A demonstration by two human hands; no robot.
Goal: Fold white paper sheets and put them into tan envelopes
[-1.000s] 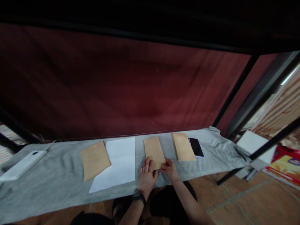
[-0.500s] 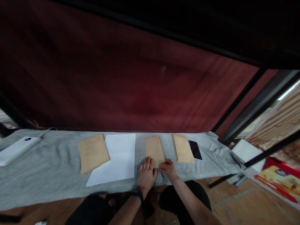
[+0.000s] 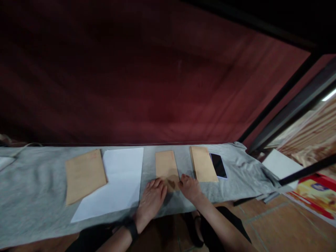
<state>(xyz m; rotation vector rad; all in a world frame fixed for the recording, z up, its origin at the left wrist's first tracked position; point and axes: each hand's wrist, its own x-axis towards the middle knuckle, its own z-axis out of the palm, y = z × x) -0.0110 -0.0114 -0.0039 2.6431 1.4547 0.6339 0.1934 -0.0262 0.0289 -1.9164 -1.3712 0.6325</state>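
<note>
A narrow brown paper envelope (image 3: 166, 166) lies flat on the grey cloth in front of me. At its lower left edge rests my left hand (image 3: 152, 196), palm down, with fingers stretched out and a dark band on the wrist. My right hand (image 3: 189, 188) is at the lower right edge, its fingers curled in against the paper; the fingertips are partly hidden. A stack of similar brown envelopes (image 3: 204, 164) lies to the right. Farther left, wider brown paper pieces (image 3: 84, 175) overlap a white sheet (image 3: 119, 176).
A phone (image 3: 218, 166) sits beside the right-hand stack. The grey cloth (image 3: 39, 196) covers the long surface, backed by a dark red panel (image 3: 157, 87). A white device (image 3: 5, 162) with a cable is at the far left. A red and yellow box (image 3: 315, 196) stands low on the right.
My hands have moved apart, the left one toward the envelope's left edge and the right one up its right edge. The lower part of the envelope now shows between them. The view has shifted right.
</note>
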